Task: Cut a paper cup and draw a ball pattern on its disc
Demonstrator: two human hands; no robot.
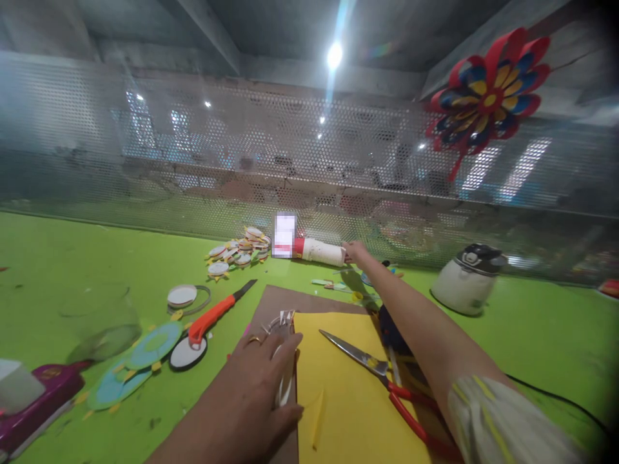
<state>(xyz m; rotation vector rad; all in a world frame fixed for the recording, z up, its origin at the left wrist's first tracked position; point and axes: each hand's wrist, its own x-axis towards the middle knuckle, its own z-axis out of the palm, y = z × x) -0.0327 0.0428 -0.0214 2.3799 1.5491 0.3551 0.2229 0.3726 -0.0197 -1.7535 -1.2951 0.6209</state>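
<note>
My right hand [355,252] reaches far across the table, its fingers closed at the near end of a white ridged stack of what look like paper cups [323,252], lying on its side with a red end. Flat over a brown board [280,298] and the edge of a yellow sheet [348,412] rests my left hand [264,380], fingers apart. Partly hidden beneath it is a clear and white thing I cannot make out. Red-handled scissors [370,364] lie on the yellow sheet, near a narrow yellow strip [318,419].
Leftward lie an orange-handled knife [217,318], blue paper rings [157,343] and a purple tool [43,393]. Small white-and-yellow pieces [242,248] are heaped behind, beside a bright upright screen [284,234]. A white-and-black container [467,280] stands right, before a perforated partition [271,148].
</note>
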